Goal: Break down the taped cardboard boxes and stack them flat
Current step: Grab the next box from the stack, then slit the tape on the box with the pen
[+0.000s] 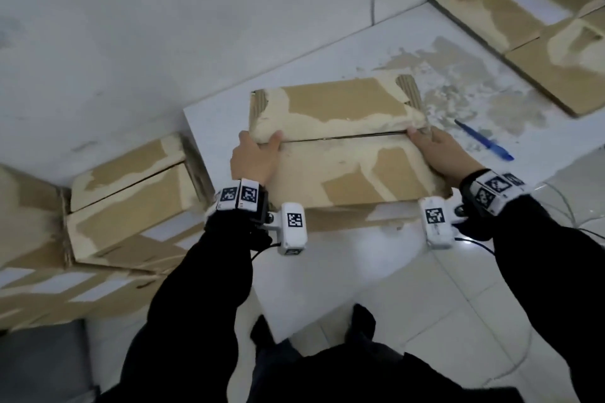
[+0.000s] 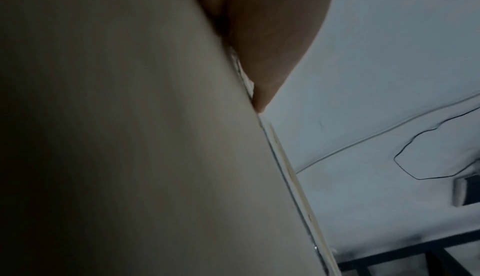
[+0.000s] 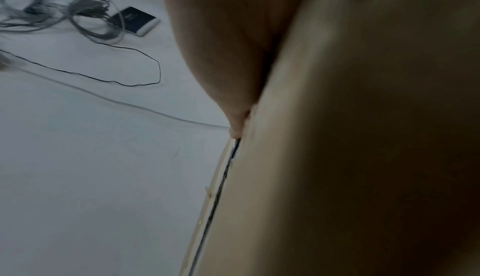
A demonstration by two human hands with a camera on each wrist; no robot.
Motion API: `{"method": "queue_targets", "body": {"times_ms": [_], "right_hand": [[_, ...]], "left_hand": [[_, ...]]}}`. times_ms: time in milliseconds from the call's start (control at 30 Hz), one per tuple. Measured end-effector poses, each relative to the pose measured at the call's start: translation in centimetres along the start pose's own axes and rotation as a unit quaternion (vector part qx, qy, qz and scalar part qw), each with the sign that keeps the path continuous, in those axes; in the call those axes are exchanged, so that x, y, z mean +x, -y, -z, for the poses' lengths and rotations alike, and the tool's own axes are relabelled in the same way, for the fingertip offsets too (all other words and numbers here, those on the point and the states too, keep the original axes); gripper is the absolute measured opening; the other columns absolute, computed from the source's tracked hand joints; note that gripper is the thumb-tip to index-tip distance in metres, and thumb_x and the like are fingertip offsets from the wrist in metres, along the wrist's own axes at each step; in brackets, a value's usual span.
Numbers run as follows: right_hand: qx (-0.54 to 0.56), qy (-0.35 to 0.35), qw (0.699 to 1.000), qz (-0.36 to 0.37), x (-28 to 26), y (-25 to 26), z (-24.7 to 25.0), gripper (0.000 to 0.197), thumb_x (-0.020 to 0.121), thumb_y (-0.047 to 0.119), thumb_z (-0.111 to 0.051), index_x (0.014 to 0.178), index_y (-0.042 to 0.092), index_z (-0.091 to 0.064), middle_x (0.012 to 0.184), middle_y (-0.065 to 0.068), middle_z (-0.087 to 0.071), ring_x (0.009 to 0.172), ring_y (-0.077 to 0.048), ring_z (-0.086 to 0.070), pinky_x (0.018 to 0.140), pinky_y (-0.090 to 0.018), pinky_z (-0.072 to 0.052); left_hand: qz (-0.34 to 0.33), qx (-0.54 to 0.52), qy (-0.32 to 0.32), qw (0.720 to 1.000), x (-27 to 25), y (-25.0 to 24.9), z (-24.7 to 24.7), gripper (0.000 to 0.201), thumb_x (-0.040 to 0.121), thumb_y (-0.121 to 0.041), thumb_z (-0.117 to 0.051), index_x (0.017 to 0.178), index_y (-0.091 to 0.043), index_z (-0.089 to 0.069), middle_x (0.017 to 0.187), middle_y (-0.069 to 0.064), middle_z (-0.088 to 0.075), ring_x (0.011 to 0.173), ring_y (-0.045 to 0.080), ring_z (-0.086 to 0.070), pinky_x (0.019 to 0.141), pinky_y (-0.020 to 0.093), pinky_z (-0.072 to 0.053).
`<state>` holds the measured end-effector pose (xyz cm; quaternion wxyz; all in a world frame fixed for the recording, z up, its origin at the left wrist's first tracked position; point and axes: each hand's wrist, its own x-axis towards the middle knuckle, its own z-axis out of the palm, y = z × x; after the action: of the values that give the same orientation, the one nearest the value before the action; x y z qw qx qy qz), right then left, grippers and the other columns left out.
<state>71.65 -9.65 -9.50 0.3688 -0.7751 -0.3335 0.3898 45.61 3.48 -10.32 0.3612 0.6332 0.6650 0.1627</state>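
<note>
Our left hand [image 1: 253, 159]: grips the left end of the box, thumb laid on top at the seam, fingers hidden down the side.
Our right hand [image 1: 440, 152]: holds the right end the same way, thumb at the seam, fingers out of sight round the edge.
Box [image 1: 340, 141]: we have it at the near corner of the bench [image 1: 327, 52], its two top flaps shut, a thin dark slit between them.
Pen [image 1: 484, 141]: blue, on the bench just right of our right hand.
Flattened boxes [image 1: 537, 33]: lying at the bench's far right.
Other boxes [image 1: 127, 203]: piled to our left, beside the bench.
</note>
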Motion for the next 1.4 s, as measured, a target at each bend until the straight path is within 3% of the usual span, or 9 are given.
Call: {"method": "queue_targets", "body": {"times_ms": [333, 533, 667, 900, 1000, 1100, 1167, 1267, 1400], "right_hand": [[0.011, -0.004, 1.0, -0.017, 6.5, -1.4, 3.0, 0.03, 0.097, 0.041, -0.043, 0.097, 0.018, -0.061, 0.102, -0.016, -0.067, 0.095, -0.033, -0.063, 0.093, -0.047, -0.049], [0.085, -0.121, 0.988, -0.033, 7.5, -0.9, 2.6, 0.043, 0.101, 0.037, -0.035, 0.132, 0.008, -0.044, 0.106, -0.001, -0.056, 0.095, -0.022, -0.056, 0.078, -0.032, -0.045], [0.228, -0.083, 0.969, -0.052, 4.6, -3.2, 0.0, 0.069, 0.093, 0.059, -0.035, 0.15, 0.026, -0.013, 0.142, 0.006, -0.034, 0.124, -0.018, -0.039, 0.102, -0.04, -0.037], [0.246, -0.105, 0.963, -0.034, 9.6, -3.6, 7.7, 0.058, 0.095, 0.051, -0.042, 0.144, 0.024, -0.028, 0.146, 0.003, -0.033, 0.13, -0.016, -0.037, 0.109, -0.042, -0.033], [0.181, 0.015, 0.983, -0.009, 13.9, -3.1, 9.7, 0.041, 0.096, 0.048, -0.043, 0.126, 0.022, -0.052, 0.121, 0.005, -0.051, 0.114, -0.015, -0.047, 0.102, -0.039, -0.037], [0.109, 0.068, 0.99, 0.059, 14.2, -3.4, 11.1, 0.03, 0.1, 0.037, -0.039, 0.093, 0.022, -0.064, 0.091, 0.002, -0.06, 0.092, -0.019, -0.056, 0.091, -0.04, -0.044], [0.113, 0.066, 0.983, 0.128, 13.1, -3.7, 12.8, 0.033, 0.102, 0.032, -0.035, 0.104, 0.022, -0.066, 0.103, 0.005, -0.065, 0.102, -0.014, -0.059, 0.092, -0.03, -0.045], [0.199, 0.049, 0.963, 0.173, 12.5, -4.8, 15.4, 0.037, 0.101, 0.039, -0.034, 0.131, 0.024, -0.052, 0.133, 0.004, -0.055, 0.121, -0.008, -0.051, 0.1, -0.025, -0.04], [0.243, 0.129, 0.954, 0.12, 13.2, -5.5, 16.1, 0.075, 0.083, 0.056, -0.049, 0.148, 0.03, -0.02, 0.147, 0.01, -0.033, 0.131, -0.006, -0.038, 0.099, -0.021, -0.039]], "left_hand": [[0.031, -0.025, 0.017, 0.999, 0.9, -2.7, -1.8, 0.057, 0.092, -0.05, -0.052, 0.13, -0.009, -0.041, 0.131, 0.012, -0.052, 0.116, 0.028, -0.052, 0.086, 0.031, -0.041], [-0.071, 0.017, 0.042, 0.996, 2.3, -6.8, -1.3, 0.068, 0.094, -0.043, -0.052, 0.146, -0.01, -0.026, 0.144, 0.013, -0.041, 0.131, 0.029, -0.041, 0.107, 0.039, -0.034], [-0.148, -0.022, 0.0, 0.989, -1.3, -9.8, -3.6, 0.061, 0.094, -0.044, -0.051, 0.145, -0.016, -0.032, 0.147, 0.005, -0.037, 0.136, 0.021, -0.033, 0.113, 0.043, -0.028], [-0.203, 0.152, 0.045, 0.966, -7.5, -15.6, -13.9, 0.071, 0.095, -0.051, -0.043, 0.151, -0.016, -0.015, 0.157, 0.01, -0.017, 0.144, 0.028, -0.013, 0.117, 0.046, -0.017], [-0.133, 0.278, 0.025, 0.951, -7.9, -17.3, -19.5, 0.096, 0.087, -0.066, -0.044, 0.152, -0.016, 0.007, 0.157, 0.021, 0.011, 0.144, 0.043, 0.012, 0.113, 0.06, -0.001], [-0.118, 0.307, -0.047, 0.943, -7.7, -17.2, -22.3, 0.094, 0.084, -0.051, -0.062, 0.152, -0.008, -0.013, 0.151, 0.033, -0.016, 0.141, 0.05, -0.014, 0.108, 0.066, -0.019], [-0.17, 0.315, -0.086, 0.93, -7.7, -16.4, -22.4, 0.074, 0.091, -0.045, -0.049, 0.15, -0.009, -0.021, 0.147, 0.03, -0.032, 0.138, 0.045, -0.029, 0.106, 0.062, -0.032], [-0.249, 0.231, -0.116, 0.933, -8.0, -15.4, -21.1, 0.062, 0.099, -0.049, -0.02, 0.151, -0.018, -0.009, 0.156, 0.02, -0.02, 0.145, 0.037, -0.016, 0.114, 0.054, -0.017], [-0.271, 0.067, -0.119, 0.953, -8.0, -16.0, -20.8, 0.067, 0.098, -0.047, -0.032, 0.151, -0.019, -0.001, 0.161, 0.009, -0.003, 0.148, 0.022, 0.004, 0.119, 0.047, -0.003]]}}
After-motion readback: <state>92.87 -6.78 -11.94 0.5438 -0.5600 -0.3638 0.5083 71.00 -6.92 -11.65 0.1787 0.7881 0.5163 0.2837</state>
